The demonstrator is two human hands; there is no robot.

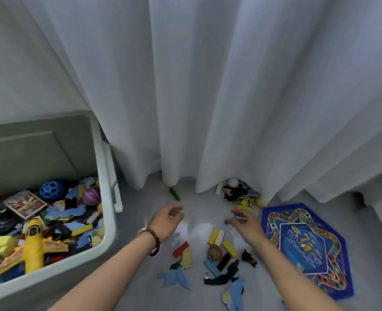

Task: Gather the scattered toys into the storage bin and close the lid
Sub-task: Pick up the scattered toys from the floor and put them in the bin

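Head view, hands over the floor.

Key relation: the nearest cluster of loose toys lies between my two hands and a little nearer to me than either palm. In it, a yellow block and a white block lie side by side, long axes running diagonally, far end tipped to my right. They sit just below the right hand, so that hand is the nearer one. A red block lies below the left hand, long axis also diagonal.

The storage bin stands to the left of the left hand, uncovered and already holding many toys, a yellow toy plane among them. I cannot pick out the lid.

Pose: both forearms reach forward, roughly parallel.
- Left hand: palm turned inward, fingers curled loosely toward the thumb. Blurred, so I cannot tell whether anything small is pinched.
- Right hand: palm facing left, fingers half bent and spread, gripping nothing.

Farther out: a green stick and a small heap of pieces at the curtain hem, and a blue game board to the right.

Judgement: the right hand drops to the yellow and white pair, and the left ferries the red block to the bin.
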